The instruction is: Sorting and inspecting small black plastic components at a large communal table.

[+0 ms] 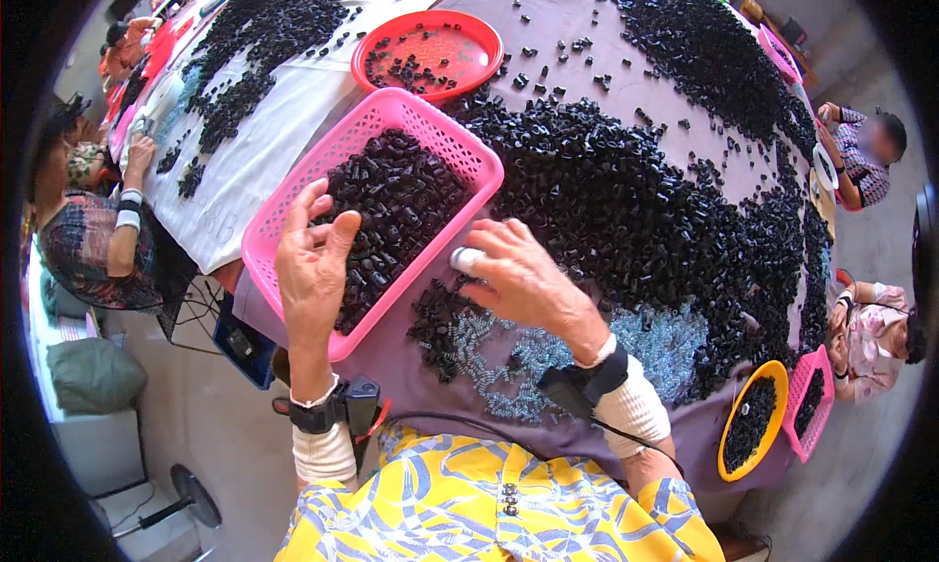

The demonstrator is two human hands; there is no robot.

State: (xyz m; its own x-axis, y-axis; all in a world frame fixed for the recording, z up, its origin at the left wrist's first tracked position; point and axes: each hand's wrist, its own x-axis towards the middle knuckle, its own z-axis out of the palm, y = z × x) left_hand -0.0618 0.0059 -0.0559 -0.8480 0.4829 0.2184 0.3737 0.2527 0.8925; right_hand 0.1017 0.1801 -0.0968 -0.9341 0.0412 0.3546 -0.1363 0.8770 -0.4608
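Note:
A pink plastic basket (358,339) with perforated sides stands in front of me, holding a heap of small black plastic parts (396,210). My left hand (315,259) is over the basket's near left side, its fingers and thumb apart and nothing seen in them. Just off the basket's right rim, my right hand (528,278) hovers over the table with loosely bent fingers; a white cover is on one fingertip. Its thumb is apart from that finger, and I see nothing held between them. Beneath and beside it lie loose black parts (587,190) and small clear spring-like pieces (528,361).
A red round tray (479,45) with some black parts sits beyond the basket. At the right edge are a yellow tray (730,454) and another pink basket (824,391). Other people (98,239) work around the table. A blue bin (235,342) stands below left.

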